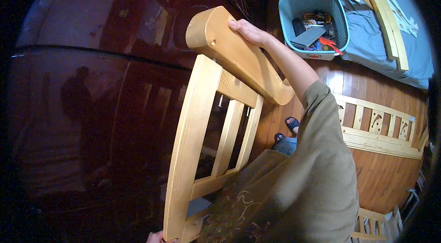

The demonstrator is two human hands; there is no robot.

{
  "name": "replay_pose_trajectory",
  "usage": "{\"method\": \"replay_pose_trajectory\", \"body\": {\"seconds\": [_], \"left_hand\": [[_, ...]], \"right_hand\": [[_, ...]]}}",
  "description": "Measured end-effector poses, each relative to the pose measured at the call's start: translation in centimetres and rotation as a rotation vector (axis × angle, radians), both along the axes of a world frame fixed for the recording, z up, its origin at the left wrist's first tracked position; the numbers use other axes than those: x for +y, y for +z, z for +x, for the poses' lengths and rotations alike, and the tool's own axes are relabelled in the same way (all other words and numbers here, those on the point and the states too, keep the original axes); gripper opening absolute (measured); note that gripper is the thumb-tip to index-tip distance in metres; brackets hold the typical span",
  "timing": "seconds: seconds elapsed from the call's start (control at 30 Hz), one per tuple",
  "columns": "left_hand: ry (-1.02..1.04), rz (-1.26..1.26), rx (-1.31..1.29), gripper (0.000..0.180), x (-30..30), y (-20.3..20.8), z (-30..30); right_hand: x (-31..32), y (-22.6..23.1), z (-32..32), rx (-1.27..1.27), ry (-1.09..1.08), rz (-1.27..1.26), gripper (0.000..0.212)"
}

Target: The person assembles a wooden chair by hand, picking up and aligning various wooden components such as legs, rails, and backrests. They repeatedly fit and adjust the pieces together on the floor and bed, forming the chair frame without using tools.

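A thick, round-ended wooden board [241, 57] is tilted at the top of a slatted wooden frame [189, 146]. My right hand [248, 33] is closed on the board's upper edge, thumb on its face and fingers hidden behind. One small hole shows near the board's rounded end. Whether board and frame are fully pressed together I cannot tell. Below the frame's top rail, a metal bolt [220, 101] and a second bolt [248, 111] stick out. Partly cut off by the lower edge, my left hand [159, 237] grips the frame's bottom corner.
Glossy dark red panels [92, 119] stand along the left. A light blue basket [283, 18] holds tools and loose items at the back. Long wooden slats [385, 18] lie on blue bedding [367, 43]. A wooden rail panel with cutouts [379, 141] rests on the plank floor [374, 174].
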State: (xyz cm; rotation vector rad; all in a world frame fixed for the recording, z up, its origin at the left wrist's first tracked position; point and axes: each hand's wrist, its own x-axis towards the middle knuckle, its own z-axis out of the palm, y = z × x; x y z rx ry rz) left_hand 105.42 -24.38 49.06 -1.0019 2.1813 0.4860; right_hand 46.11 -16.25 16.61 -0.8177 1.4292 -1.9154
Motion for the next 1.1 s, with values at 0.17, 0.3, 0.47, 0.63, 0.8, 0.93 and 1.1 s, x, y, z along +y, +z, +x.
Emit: {"method": "replay_pose_trajectory", "body": {"seconds": [0.17, 0.3, 0.47, 0.63, 0.8, 0.93, 1.1], "left_hand": [[0.009, -0.008, -0.076, 0.026, 1.2, -0.4, -1.1], [0.014, 0.01, -0.084, 0.026, 0.6, -0.6, -1.3], [0.005, 0.01, -0.035, 0.026, 0.2, -0.8, -1.0], [0.045, 0.018, -0.096, 0.027, -0.5, -0.7, -0.6], [-0.044, 0.023, -0.09, 0.029, -2.0, -0.8, 0.9], [-0.083, 0.031, -0.163, 0.03, -2.5, -0.6, 0.0], [-0.131, 0.01, -0.061, 0.031, -4.0, -0.8, 1.7]], "right_hand": [[0.1, 1.1, 1.0, -0.065, 0.03, -0.018, 0.066], [-0.8, 0.3, 0.0, -0.051, 0.019, 0.009, 0.067], [-0.9, 0.2, 0.2, -0.059, 0.038, -0.009, 0.076], [-0.8, 0.3, 0.2, -0.029, 0.016, 0.003, 0.072], [-0.1, 1.0, 0.5, 0.001, 0.015, -0.02, 0.065], [-1.0, 1.2, 0.3, -0.015, 0.022, 0.017, 0.067], [-1.5, 1.2, -0.4, -0.069, 0.033, 0.037, 0.07]]}}
